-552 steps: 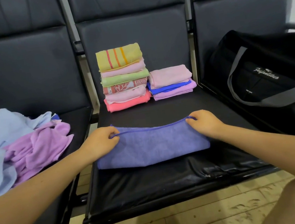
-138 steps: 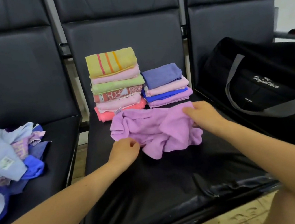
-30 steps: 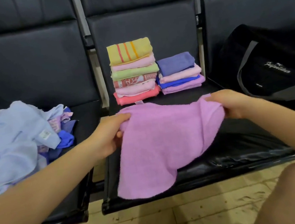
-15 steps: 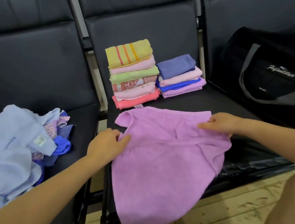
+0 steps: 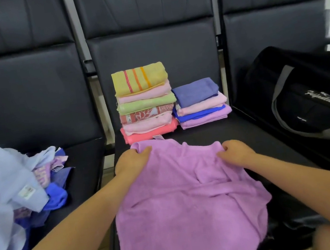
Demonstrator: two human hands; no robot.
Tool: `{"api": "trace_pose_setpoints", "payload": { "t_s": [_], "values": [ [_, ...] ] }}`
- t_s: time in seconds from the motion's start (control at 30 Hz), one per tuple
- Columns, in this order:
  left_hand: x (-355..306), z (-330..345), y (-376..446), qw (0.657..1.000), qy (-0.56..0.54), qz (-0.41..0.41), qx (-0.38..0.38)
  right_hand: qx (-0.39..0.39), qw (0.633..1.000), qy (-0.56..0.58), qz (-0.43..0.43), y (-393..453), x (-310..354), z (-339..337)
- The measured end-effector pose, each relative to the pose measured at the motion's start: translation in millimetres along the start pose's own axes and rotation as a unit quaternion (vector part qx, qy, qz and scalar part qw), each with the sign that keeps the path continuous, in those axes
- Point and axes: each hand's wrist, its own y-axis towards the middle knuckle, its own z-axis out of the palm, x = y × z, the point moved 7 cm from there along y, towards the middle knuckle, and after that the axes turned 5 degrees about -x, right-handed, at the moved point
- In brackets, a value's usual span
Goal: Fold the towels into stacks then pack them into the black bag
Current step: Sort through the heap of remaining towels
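Black bag [image 5: 313, 102] on right seat. Your purple towel [image 5: 183, 202] spread on middle seat [image 5: 252, 133], front edge overhanging. Two folded stacks [image 5: 144, 100] behind it. Your left hand [image 5: 132, 161] and right hand [image 5: 237, 153] each grip far corner, fingers curled into cloth.

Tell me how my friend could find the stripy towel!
Look at the middle black seat, where two stacks of folded towels stand against the backrest. Go to the taller stack, the one on the left. The stripy towel lies on top: yellow, the only one with red and orange stripes.
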Motion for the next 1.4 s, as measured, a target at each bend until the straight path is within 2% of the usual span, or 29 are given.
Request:
{"api": "trace_pose_setpoints", "payload": {
  "t_s": [0.07,0.13,0.23,0.3,0.4,0.43,0.5,0.57,0.63,0.7,0.8,0.87,0.93,1.03,1.17,1.23,1.3,1.37,1.4],
  "values": [
    [-3.0,1.2,8.8,0.992,-0.116,-0.041,-0.028,-0.057,0.995,0.078,0.001,13.0,1.2,-11.0],
    [-3.3,3.6,13.5,0.97,-0.221,-0.09,-0.054,-0.122,0.976,0.18,0.025,25.9,-3.6,-25.5],
    [-4.3,13.3,22.9,0.956,-0.27,-0.098,-0.054,-0.199,0.933,0.293,0.058,39.5,-15.2,-40.7],
    [-6.4,13.3,27.8,0.949,-0.301,-0.07,-0.065,-0.21,0.926,0.303,0.084,47.1,-28.6,-41.2],
    [-7.0,-3.6,29.8,0.923,-0.352,-0.03,-0.151,-0.151,0.916,0.338,0.152,52.8,-46.0,-26.9],
    [-7.0,-11.7,28.5,0.92,-0.347,-0.017,-0.182,-0.144,0.911,0.349,0.167,52.8,-48.8,-23.9],
    [-9.5,-22.6,29.4,0.94,-0.265,0.037,-0.211,-0.147,0.908,0.358,0.162,50.4,-45.1,-24.5],
    [-13.4,-16.4,33.3,0.972,-0.103,0.127,-0.168,-0.141,0.929,0.324,0.114,38.7,-28.3,-27.6],
    [-11.4,-7.7,30.7,0.975,0.023,0.18,-0.127,-0.128,0.964,0.229,0.049,23.3,-8.8,-29.2],
    [-15.3,-10.8,18.3,0.966,0.063,0.213,-0.131,-0.117,0.979,0.165,-0.01,8.3,9.9,-29.6],
    [-37.5,-21.4,-16.9,0.955,0.047,0.256,-0.143,-0.114,0.979,0.167,-0.04,-10.1,30.1,-34.7],
    [-57.2,-23.1,-51.6,0.95,-0.007,0.294,-0.109,-0.093,0.979,0.182,-0.028,-19.9,36.5,-36.4],
    [-75.7,-19.6,-93.4,0.945,-0.045,0.322,-0.031,-0.06,0.98,0.185,-0.041,-31.3,42.5,-37.5],
    [-96.7,-9.4,-152.6,0.936,-0.011,0.341,0.086,-0.008,0.978,0.181,-0.101,-56.1,47.3,-40.5],
    [-96.4,-9.6,-207.0,0.92,-0.003,0.357,0.16,0.025,0.991,0.073,-0.107,-92.2,44.1,-53.1],
    [-83.4,-3.4,-225.5,0.907,0.051,0.377,0.182,0.098,0.994,0.013,-0.054,-112.4,34.5,-55.7],
    [-71.4,5.5,-236.8,0.878,0.127,0.432,0.161,0.217,0.973,-0.068,-0.03,-136.6,22.6,-49.8],
    [-65.1,12.4,-237.7,0.86,0.117,0.472,0.155,0.308,0.941,-0.137,-0.034,-157.1,9.7,-39.2],
    [-63.4,15.0,-236.5,0.857,0.092,0.478,0.17,0.323,0.934,-0.145,-0.042,-162.7,6.1,-35.3]
  ]
}}
